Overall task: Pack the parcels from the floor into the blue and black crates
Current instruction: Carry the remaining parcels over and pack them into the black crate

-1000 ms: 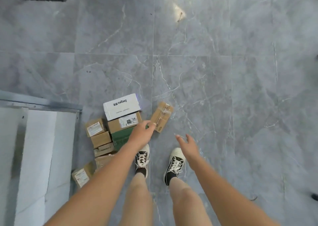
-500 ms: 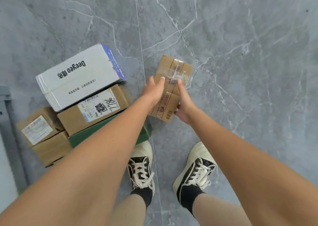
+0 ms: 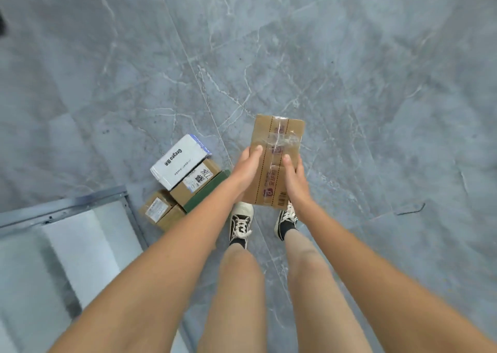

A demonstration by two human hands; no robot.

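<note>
Both my hands hold a flat brown cardboard parcel (image 3: 277,148) with clear tape along its top, lifted off the floor in front of me. My left hand (image 3: 246,165) grips its left edge with the thumb on top. My right hand (image 3: 294,178) grips its right edge the same way. A pile of parcels lies on the floor to the left: a white printed box (image 3: 178,161), a brown labelled box (image 3: 197,179), a green box (image 3: 205,191) and two small brown boxes (image 3: 157,207). No crate is in view.
Grey marble floor (image 3: 349,83) spreads all around. A metal-framed white surface (image 3: 75,245) sits at the lower left, its corner close to the pile. My two feet in black-and-white sneakers (image 3: 240,223) stand just below the held parcel.
My hands closed on the brown parcel on the floor and lifted it up. I have straightened, so the pile now looks smaller and farther away.
</note>
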